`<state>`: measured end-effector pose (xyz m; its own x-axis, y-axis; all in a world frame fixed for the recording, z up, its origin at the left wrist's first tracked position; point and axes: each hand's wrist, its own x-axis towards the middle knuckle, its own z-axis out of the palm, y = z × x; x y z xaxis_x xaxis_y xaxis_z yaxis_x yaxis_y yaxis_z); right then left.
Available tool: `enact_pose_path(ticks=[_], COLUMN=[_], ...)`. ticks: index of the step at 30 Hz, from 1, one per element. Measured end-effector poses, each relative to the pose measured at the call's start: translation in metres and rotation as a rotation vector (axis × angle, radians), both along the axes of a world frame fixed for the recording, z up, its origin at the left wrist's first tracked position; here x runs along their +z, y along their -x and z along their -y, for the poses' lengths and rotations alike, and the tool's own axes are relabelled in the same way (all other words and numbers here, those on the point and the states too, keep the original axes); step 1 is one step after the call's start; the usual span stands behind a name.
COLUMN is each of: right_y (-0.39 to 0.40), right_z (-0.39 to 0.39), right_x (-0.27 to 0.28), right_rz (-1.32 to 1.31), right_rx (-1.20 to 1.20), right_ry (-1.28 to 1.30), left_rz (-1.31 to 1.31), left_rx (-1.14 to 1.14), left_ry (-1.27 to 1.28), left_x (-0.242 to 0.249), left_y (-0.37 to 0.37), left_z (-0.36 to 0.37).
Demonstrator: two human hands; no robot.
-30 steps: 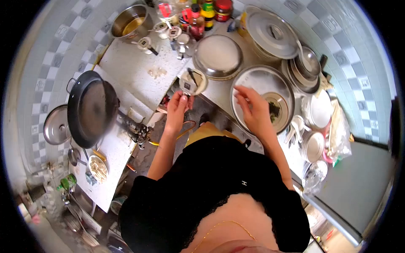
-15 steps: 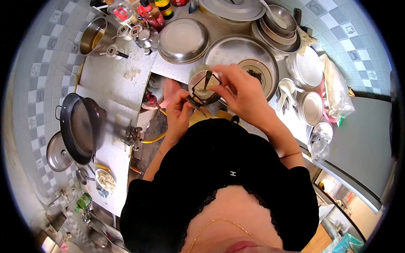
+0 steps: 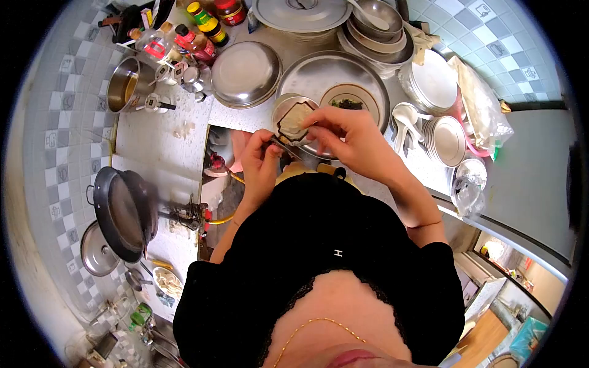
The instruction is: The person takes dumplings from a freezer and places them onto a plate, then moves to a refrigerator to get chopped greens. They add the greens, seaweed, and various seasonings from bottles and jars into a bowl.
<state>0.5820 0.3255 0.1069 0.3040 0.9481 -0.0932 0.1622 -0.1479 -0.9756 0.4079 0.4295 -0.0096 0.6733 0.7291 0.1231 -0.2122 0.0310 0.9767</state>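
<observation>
My left hand [image 3: 260,161] is closed around the near left edge of a small open jar [image 3: 293,118], which I hold up in front of me, above the gap beside the counter [image 3: 144,138]. The jar's mouth has a dark edge, and something pale shows inside. My right hand [image 3: 345,136] comes in from the other side, its fingers drawn narrow at the jar's mouth; I cannot tell whether they grip anything.

Just beyond the jar, a wide metal basin [image 3: 302,66] holds a bowl [image 3: 369,97] with dark green bits in it, partly hidden by my right hand. Left of the basin is a round metal lid [image 3: 245,72], with several bottles [image 3: 199,44] behind it. Farther left stands a metal pot [image 3: 126,84] with yellowish liquid inside, near some small seasoning jars [image 3: 154,103].

To the right of the basin, white spoons [image 3: 407,126] lie beside a stack of small dishes [image 3: 446,141], and a stack of white plates [image 3: 431,80] sits behind them. On my left, a large dark wok [image 3: 121,211] is beside the stove burner [image 3: 191,216], and a white dish of pale strips [image 3: 167,283] lies nearer to me.
</observation>
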Motion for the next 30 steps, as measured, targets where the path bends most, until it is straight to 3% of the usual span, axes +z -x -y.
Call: enact_pose_path(ticks=[4,6,7,9,12,18,25,27,28,30], right_y=[-0.007,-0.009,-0.009,-0.008,-0.007,-0.015,-0.012,-0.016,-0.018,-0.022], right_z=[0.005,0.001,0.001,0.0,-0.007,-0.006,-0.001,-0.002,0.001,0.011], right_x=[0.001,-0.01,-0.011,-0.011,-0.007,-0.009,-0.015,-0.024,-0.021,-0.013], right_rz=[0.141,0.69,0.692,0.947,1.03,0.866,0.8,0.556,0.557,0.101], right_rx=[-0.044,-0.121,-0.124,-0.095,0.001,0.132,0.063,-0.136,-0.135,-0.261], right_ry=[-0.106,-0.411,-0.411,-0.376,-0.389,-0.357,-0.268,-0.334,-0.333,-0.058], left_rz=[0.025,0.02,0.012,0.005,0.102,0.043,-0.047,-0.071,-0.052,-0.037], left_rx=[-0.008,-0.016,-0.025,-0.04,-0.085,-0.08,-0.106,-0.123,-0.084,-0.044], left_ry=[0.099,0.1,0.08,0.056,0.179,0.129,0.055,-0.001,-0.039,-0.075], left_x=[-0.001,0.001,0.006,0.008,0.009,0.012,0.004,0.005,0.007,0.007], left_y=[-0.004,-0.007,-0.009,-0.014,-0.02,-0.022,-0.018,-0.02,-0.023,-0.024], left_z=[-0.005,-0.007,-0.007,-0.008,-0.005,-0.004,-0.004,-0.003,-0.001,-0.001])
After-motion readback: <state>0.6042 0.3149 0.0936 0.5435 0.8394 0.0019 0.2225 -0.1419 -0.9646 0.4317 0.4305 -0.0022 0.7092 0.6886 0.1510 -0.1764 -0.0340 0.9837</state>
